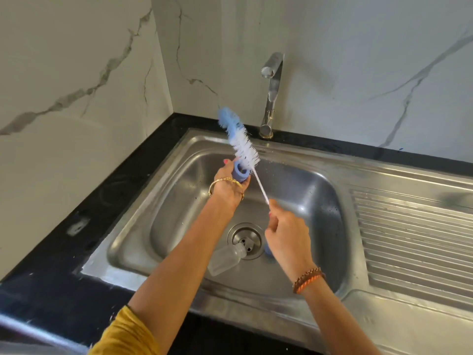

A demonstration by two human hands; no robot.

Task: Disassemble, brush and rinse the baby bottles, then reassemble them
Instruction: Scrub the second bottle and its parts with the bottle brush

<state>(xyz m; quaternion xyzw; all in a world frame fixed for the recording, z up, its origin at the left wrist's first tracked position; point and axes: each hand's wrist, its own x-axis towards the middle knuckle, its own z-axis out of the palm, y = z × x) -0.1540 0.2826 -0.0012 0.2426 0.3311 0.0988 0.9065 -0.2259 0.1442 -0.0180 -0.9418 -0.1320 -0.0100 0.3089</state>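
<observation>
Walls (76,60): two white marbled panels fill the upper half of your view and meet in a corner at upper centre.
Counter (64,252): a black top runs down the left side and along the back; its near end at lower left is blurred and cut off by the frame edge.
Sink (294,298): the steel basin sits in the middle, with a ribbed drainer (414,242) to its right that runs out of frame.
Tap (271,93): it stands at the back rim, upper centre, spout turned towards you; no water shows.
Sleeve (125,334): a yellow cuff at the bottom left edge, only partly in view.
Bottle (226,258): a clear bottle body lies on its side on the basin floor at centre, neck pointing at the drain (247,240); your left forearm crosses just in front of it.
Brush (240,139): the blue and white bristle head slants up to the upper left, above the basin's back rim; its thin stem drops to your right hand.
Left hand (227,185): your fingers are wrapped round a blue ring (240,174), held at the left of the basin with its opening facing you; the lowest bristles touch its rim.
Right hand (286,234): thumb and fingers pinch the stem's lower end, centre right.
Blue piece (267,249): a small blue part right of the drain, mostly hidden behind your right hand; you cannot tell what it is.
</observation>
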